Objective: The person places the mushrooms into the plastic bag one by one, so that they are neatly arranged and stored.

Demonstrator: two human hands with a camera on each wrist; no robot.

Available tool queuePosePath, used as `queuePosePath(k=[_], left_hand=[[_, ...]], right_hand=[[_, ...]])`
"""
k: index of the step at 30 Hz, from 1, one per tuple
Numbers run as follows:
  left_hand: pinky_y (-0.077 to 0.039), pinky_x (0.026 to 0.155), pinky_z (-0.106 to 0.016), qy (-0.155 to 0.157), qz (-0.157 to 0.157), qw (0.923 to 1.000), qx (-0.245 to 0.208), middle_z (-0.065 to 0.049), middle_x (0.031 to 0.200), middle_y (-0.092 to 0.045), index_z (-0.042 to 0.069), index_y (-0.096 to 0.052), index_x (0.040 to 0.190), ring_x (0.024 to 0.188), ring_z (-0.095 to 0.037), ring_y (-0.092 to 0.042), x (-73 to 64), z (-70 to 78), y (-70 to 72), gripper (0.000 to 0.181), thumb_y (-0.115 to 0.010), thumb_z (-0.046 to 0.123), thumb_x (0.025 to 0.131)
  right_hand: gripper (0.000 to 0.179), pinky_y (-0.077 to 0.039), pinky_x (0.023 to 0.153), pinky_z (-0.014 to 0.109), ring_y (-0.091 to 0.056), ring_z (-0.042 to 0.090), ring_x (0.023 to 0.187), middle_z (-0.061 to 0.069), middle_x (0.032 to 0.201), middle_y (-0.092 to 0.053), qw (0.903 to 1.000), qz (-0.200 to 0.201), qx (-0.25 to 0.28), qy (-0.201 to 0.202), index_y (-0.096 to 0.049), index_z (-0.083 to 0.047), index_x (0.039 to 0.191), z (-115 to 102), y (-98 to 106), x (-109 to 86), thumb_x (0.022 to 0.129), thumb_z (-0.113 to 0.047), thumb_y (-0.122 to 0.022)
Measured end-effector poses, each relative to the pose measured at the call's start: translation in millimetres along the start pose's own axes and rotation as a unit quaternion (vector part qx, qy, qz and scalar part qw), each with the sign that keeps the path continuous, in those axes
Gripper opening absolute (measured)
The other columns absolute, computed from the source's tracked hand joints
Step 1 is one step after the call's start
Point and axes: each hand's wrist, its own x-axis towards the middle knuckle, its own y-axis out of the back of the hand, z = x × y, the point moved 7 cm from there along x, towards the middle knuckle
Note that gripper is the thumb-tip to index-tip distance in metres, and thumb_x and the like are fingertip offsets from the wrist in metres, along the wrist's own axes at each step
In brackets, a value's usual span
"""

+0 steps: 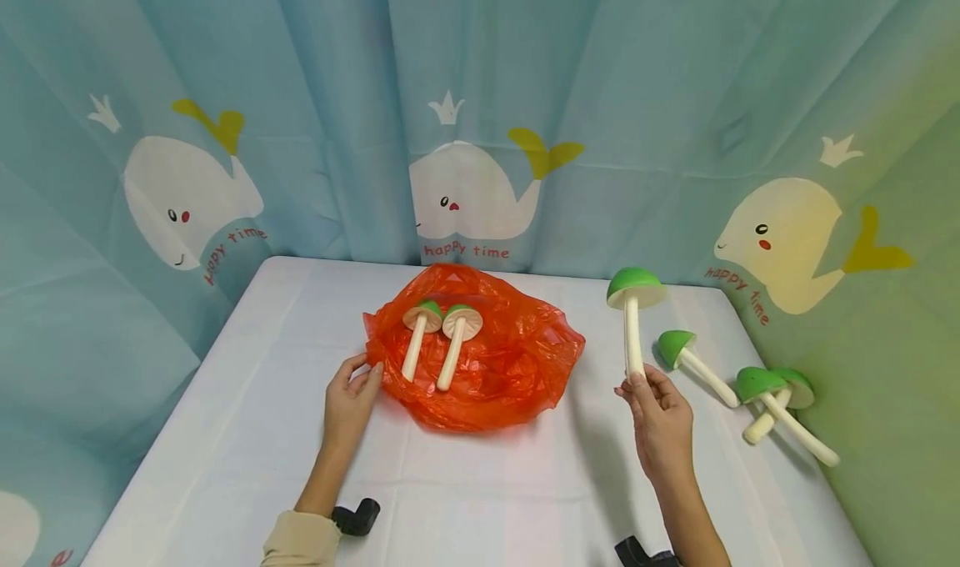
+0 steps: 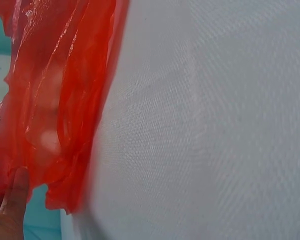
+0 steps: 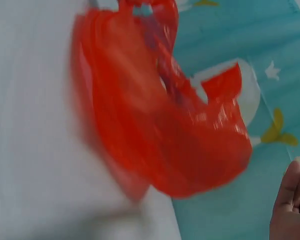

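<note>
An open red plastic bag (image 1: 510,383) lies spread on the table, with two toy mushrooms (image 1: 453,358) with green caps and white stems inside it. My left hand (image 1: 351,404) pinches the bag's left rim between thumb and fingers. In the left wrist view, fingertips of the left hand (image 2: 12,205) lie against the red plastic. To the right of the bag, my right hand (image 1: 663,425) holds another green-capped mushroom (image 1: 632,325) upright by the lower end of its stem. Only a sliver of that stem shows at the right wrist view's edge, beside the right hand (image 3: 290,205).
At the table's right side lies one green-capped mushroom (image 1: 705,371). Two more lie crossed beside it, the upper mushroom (image 1: 795,425) over the other. A blue curtain (image 1: 337,175) with printed whales hangs behind the white table (image 1: 247,434).
</note>
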Motion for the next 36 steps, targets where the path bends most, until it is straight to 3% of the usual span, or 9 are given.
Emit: queuePosePath(k=[5, 9, 11, 18, 23, 30, 36], left_hand=[[-0.048, 0.073, -0.012, -0.001, 0.002, 0.9998, -0.018, -0.029, 0.111, -0.059, -0.007, -0.052, 0.122, 0.086, -0.004, -0.061, -3.9, 10.7, -0.1, 0.034, -0.06, 0.009, 0.092], [-0.049, 0.07, -0.013, -0.021, 0.005, 0.9993, -0.032, -0.033, 0.11, -0.056, -0.013, -0.052, 0.117, 0.084, -0.004, -0.061, -10.6, 29.3, -0.6, 0.031, -0.059, 0.001, 0.091], [-0.048, 0.069, -0.012, -0.023, 0.006, 0.9993, -0.027, -0.033, 0.11, -0.056, -0.014, -0.052, 0.117, 0.084, -0.004, -0.061, -12.3, 31.5, -0.3, 0.031, -0.058, 0.001, 0.091], [-0.048, 0.07, -0.012, -0.02, 0.015, 0.9996, -0.017, -0.029, 0.114, -0.056, -0.009, -0.052, 0.12, 0.085, -0.002, -0.061, -5.6, 6.7, 3.9, 0.033, -0.059, 0.007, 0.092], [-0.049, 0.073, -0.013, -0.033, 0.019, 0.9991, -0.021, -0.024, 0.115, -0.058, -0.006, -0.054, 0.119, 0.087, -0.003, -0.061, -3.1, 5.1, 4.6, 0.033, -0.061, 0.011, 0.092], [-0.049, 0.071, -0.013, -0.032, 0.025, 0.9991, -0.015, -0.026, 0.112, -0.058, -0.006, -0.055, 0.117, 0.084, -0.003, -0.061, -3.1, 5.3, 6.9, 0.031, -0.062, 0.01, 0.091], [-0.048, 0.072, -0.013, -0.028, 0.02, 0.9992, -0.022, -0.026, 0.115, -0.057, -0.006, -0.054, 0.121, 0.086, -0.003, -0.061, -4.6, 4.7, 5.3, 0.034, -0.061, 0.01, 0.092]], right_hand=[[0.011, -0.052, 0.076, 0.024, -0.056, 0.015, 0.082, 0.008, 0.089, -0.057, 0.9979, -0.059, 0.016, -0.021, -0.057, 0.0, 0.105, 7.1, -23.2, -12.1, 0.095, 0.0, -0.052], [0.015, -0.051, 0.076, 0.024, -0.056, 0.016, 0.082, 0.009, 0.089, -0.058, 0.9913, -0.122, 0.05, -0.006, -0.058, 0.001, 0.106, 4.1, -39.7, -22.9, 0.096, 0.003, -0.049], [0.017, -0.051, 0.077, 0.025, -0.056, 0.017, 0.083, 0.01, 0.091, -0.058, 0.9855, -0.159, 0.06, 0.002, -0.057, 0.003, 0.109, 2.6, -48.3, -28.0, 0.096, 0.006, -0.046], [0.024, -0.051, 0.084, 0.032, -0.062, 0.02, 0.088, 0.013, 0.097, -0.055, 0.9615, -0.273, 0.01, -0.026, -0.043, 0.014, 0.117, 16.5, -84.6, -45.0, 0.095, 0.006, -0.049], [0.032, -0.051, 0.085, 0.036, -0.063, 0.024, 0.091, 0.02, 0.101, -0.053, 0.9517, -0.298, -0.046, -0.058, -0.041, 0.015, 0.118, 35.5, -103.9, -52.4, 0.093, 0.001, -0.055], [0.034, -0.051, 0.085, 0.038, -0.066, 0.022, 0.084, 0.015, 0.096, -0.056, 0.9355, -0.335, -0.088, -0.071, -0.044, 0.013, 0.116, 52.6, -126.1, -57.7, 0.091, -0.002, -0.06], [0.034, -0.051, 0.084, 0.036, -0.064, 0.04, 0.088, 0.022, 0.095, -0.061, 0.9321, -0.324, -0.139, -0.083, -0.049, 0.008, 0.114, 66.8, -139.4, -53.0, 0.089, -0.008, -0.065]])
